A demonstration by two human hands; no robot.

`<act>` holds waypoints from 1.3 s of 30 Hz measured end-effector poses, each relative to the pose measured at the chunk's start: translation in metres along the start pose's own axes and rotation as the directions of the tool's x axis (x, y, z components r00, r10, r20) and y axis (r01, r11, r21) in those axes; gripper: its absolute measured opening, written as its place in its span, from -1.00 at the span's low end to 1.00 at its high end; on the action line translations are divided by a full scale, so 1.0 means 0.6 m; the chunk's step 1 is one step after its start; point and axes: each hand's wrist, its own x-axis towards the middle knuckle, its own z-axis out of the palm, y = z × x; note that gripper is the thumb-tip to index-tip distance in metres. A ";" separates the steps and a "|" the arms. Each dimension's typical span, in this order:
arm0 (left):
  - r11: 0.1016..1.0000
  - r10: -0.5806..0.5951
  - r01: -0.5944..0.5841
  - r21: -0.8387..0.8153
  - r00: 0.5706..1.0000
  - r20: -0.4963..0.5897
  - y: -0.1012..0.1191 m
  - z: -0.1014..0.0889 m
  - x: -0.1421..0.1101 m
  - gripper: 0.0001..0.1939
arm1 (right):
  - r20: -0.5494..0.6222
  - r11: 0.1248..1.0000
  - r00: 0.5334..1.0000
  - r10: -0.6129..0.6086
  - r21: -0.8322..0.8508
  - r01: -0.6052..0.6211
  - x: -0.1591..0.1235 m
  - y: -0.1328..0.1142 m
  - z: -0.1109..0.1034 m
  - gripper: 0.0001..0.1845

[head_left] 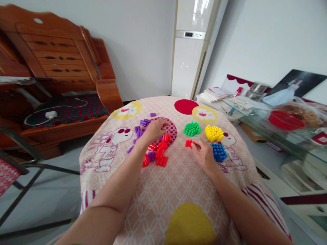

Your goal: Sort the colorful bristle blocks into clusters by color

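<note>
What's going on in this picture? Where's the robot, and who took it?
There's no robot here! A person is using two bare hands, and a camera on their head looks forward and down, so you see almost what they'd see.

On the table, over a patterned cloth, lie small plastic pieces. Purple pieces and a loose heap of red pieces are on the left. On the right are bunches of green pieces, yellow pieces and blue pieces.

The right hand has its fingertips at a little red row. The left hand is by the purple and red pieces; I can't tell whether it holds anything.
</note>
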 end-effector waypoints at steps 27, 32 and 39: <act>0.967 -0.019 0.042 -0.252 0.995 0.093 0.009 -0.044 -0.007 -0.73 | -0.039 0.966 0.999 0.023 -0.256 -0.032 0.011 0.023 0.016 -0.73; 0.831 0.054 0.071 -0.552 0.977 0.207 0.060 0.015 -0.004 -0.73 | -0.088 0.983 0.995 -0.048 -0.181 0.031 0.005 -0.010 0.001 -0.67; 0.513 0.042 0.275 -0.813 0.938 0.344 0.081 0.057 -0.010 -0.84 | 0.013 0.992 0.992 -0.125 0.022 0.125 -0.005 -0.041 -0.011 -0.68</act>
